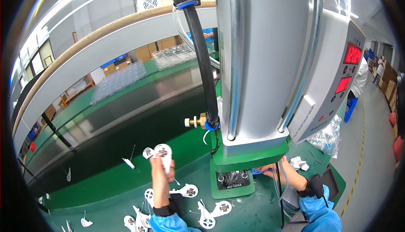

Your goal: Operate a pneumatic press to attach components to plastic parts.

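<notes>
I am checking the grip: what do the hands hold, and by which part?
The left hand holds a white plastic part by its lower end. The right hand touches the green press; a hold cannot be told.

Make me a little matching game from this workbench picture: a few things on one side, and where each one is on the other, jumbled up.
Things:
1. white round part
2. brass fitting
3. clear plastic bag
4. stacked clear trays

Places:
A. on the black hose beside the press
B. far side of the belt
C. held up in the left hand
D. bench edge under the control box

Pairs: 1-C, 2-A, 3-D, 4-B
</notes>
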`<control>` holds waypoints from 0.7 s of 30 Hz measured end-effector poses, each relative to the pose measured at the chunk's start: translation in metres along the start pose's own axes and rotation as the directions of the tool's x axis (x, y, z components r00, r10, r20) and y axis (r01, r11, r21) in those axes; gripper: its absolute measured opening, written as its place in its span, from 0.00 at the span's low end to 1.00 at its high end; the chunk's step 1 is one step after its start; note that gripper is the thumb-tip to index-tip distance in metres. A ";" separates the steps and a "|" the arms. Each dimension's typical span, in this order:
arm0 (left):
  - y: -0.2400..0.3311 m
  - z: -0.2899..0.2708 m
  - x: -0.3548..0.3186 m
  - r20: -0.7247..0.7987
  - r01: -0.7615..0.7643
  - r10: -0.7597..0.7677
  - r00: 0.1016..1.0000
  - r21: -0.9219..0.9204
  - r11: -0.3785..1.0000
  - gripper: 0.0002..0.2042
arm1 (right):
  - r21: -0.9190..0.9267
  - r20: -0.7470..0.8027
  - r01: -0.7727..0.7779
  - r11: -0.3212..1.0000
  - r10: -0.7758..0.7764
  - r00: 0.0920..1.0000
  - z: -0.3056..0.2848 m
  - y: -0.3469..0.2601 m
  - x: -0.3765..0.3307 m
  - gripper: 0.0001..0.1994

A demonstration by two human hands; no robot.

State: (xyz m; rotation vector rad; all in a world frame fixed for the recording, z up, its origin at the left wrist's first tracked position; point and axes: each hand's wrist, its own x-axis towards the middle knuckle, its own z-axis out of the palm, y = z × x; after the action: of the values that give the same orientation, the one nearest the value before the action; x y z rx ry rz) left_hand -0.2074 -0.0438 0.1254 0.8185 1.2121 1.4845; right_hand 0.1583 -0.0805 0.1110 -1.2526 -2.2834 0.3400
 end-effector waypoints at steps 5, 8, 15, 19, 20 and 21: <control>0.013 0.066 -0.043 0.560 -0.089 -0.074 0.825 0.259 0.962 0.16 | 0.065 -0.126 -0.181 0.981 0.188 0.974 -0.009 0.004 -0.008 0.07; -0.004 0.084 -0.054 0.520 -0.292 -0.023 0.854 0.515 0.806 0.12 | 0.044 -0.283 -0.241 0.970 0.243 0.928 -0.033 -0.022 -0.008 0.05; -0.002 0.091 -0.058 0.503 -0.526 0.176 0.846 0.734 0.429 0.09 | 0.101 -0.371 -0.210 0.973 0.232 0.899 -0.045 -0.024 -0.018 0.05; 0.016 0.100 -0.053 0.601 -0.624 0.169 0.781 0.748 0.226 0.10 | 0.143 -0.399 -0.170 0.975 0.215 0.891 -0.044 -0.037 -0.006 0.05; 0.016 0.101 -0.055 0.599 -0.622 0.169 0.783 0.751 0.222 0.10 | 0.191 -0.405 -0.179 0.965 0.243 0.881 -0.043 -0.039 -0.004 0.05; 0.015 0.103 -0.057 0.578 -0.599 0.158 0.801 0.772 0.212 0.09 | 0.238 -0.409 -0.186 0.953 0.272 0.871 -0.041 -0.040 -0.002 0.05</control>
State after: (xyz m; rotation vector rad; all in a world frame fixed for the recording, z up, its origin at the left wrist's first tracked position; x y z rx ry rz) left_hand -0.1017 -0.0698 0.1725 2.2985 1.6031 0.6891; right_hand 0.1534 -0.1048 0.1625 -1.3457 -1.6840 0.3148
